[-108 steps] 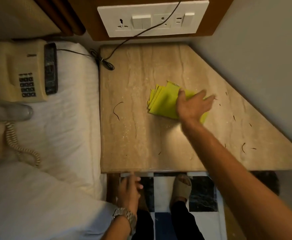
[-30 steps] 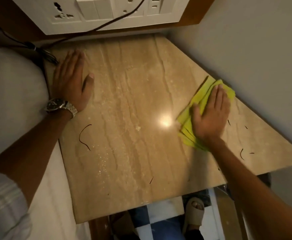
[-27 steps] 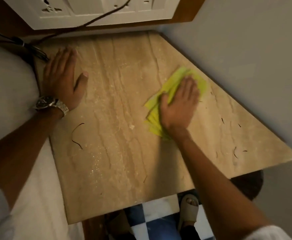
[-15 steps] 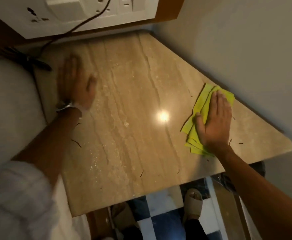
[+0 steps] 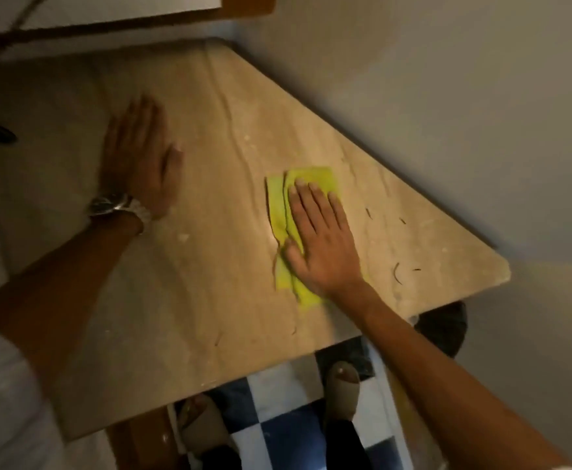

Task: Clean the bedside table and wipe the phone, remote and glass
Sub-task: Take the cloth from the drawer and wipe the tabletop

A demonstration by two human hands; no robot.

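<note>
Left hand (image 5: 138, 157) flat on the far-left part of the bedside table (image 5: 209, 300), fingers straight and together, bracing. Right of centre, folded yellow cloth (image 5: 279, 205) pinned under right hand (image 5: 321, 242), fingers straight, slightly spread, pressing. Step in hand: wiping this surface. Next, probably: sweeping right over dark strands (image 5: 396, 273) near the right edge; phone, remote, glass out of view

No legible text, labels or numbers; watch (image 5: 108, 203) dial too blurred to read
</note>
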